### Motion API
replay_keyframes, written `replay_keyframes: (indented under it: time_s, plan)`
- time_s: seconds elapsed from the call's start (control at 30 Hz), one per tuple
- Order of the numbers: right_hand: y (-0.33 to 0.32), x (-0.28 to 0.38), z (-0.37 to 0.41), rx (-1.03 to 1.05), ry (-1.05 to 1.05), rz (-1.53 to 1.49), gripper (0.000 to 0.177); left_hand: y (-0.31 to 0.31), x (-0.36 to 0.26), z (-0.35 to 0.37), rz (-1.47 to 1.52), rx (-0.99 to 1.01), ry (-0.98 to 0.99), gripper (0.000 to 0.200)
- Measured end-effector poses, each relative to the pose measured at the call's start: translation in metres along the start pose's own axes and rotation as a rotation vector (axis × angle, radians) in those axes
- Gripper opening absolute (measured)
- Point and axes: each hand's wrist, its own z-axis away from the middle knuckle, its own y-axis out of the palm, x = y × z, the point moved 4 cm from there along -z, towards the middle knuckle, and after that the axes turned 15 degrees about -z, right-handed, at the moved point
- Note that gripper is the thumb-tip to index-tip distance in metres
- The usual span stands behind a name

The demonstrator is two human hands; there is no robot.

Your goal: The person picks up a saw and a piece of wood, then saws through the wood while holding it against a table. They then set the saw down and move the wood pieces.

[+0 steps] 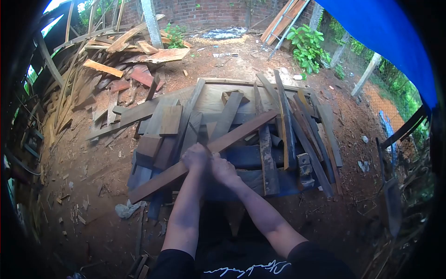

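A long reddish-brown wooden plank [246, 130] lies slantwise in front of me, its near end low on the left and its far end raised to the right over other boards. My left hand [195, 157] is closed on the plank near its middle, slightly blurred. Just to its right, my right hand [223, 168] has its fingers curled against the plank's near edge; the fingertips are hidden. Beneath and around the plank lie several loose boards, among them a short brown block [171, 120] and a dark grey board [226, 116].
Long narrow boards [284, 121] lean at the right of the pile. Rough offcuts [125, 51] are heaped at the back left by a concrete post [151, 23]. A crumpled plastic bag [126, 209] lies on the dirt. Blue tarpaulin [385, 32] hangs upper right, near a wire fence.
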Motion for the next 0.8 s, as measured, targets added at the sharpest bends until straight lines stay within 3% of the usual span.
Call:
replay_keyframes:
  time_s: [0.2,0.37,0.6,0.8]
  plan:
    - [-0.007,-0.016,0.052,0.013,0.063,-0.023,0.025,0.014,0.001,-0.007,-0.018,0.043,-0.051,0.048]
    - [-0.003,0.002,0.012,-0.046,0.014,-0.034,0.022,0.013,0.002,-0.007,-0.010,0.035,-0.044,0.048]
    - [-0.009,-0.007,0.051,-0.004,0.046,-0.004,0.022,0.015,0.002,-0.004,-0.019,0.019,-0.037,0.048]
    - [0.001,-0.001,0.005,-0.037,0.026,-0.062,0.025,0.008,0.002,-0.004,0.003,0.018,-0.024,0.048]
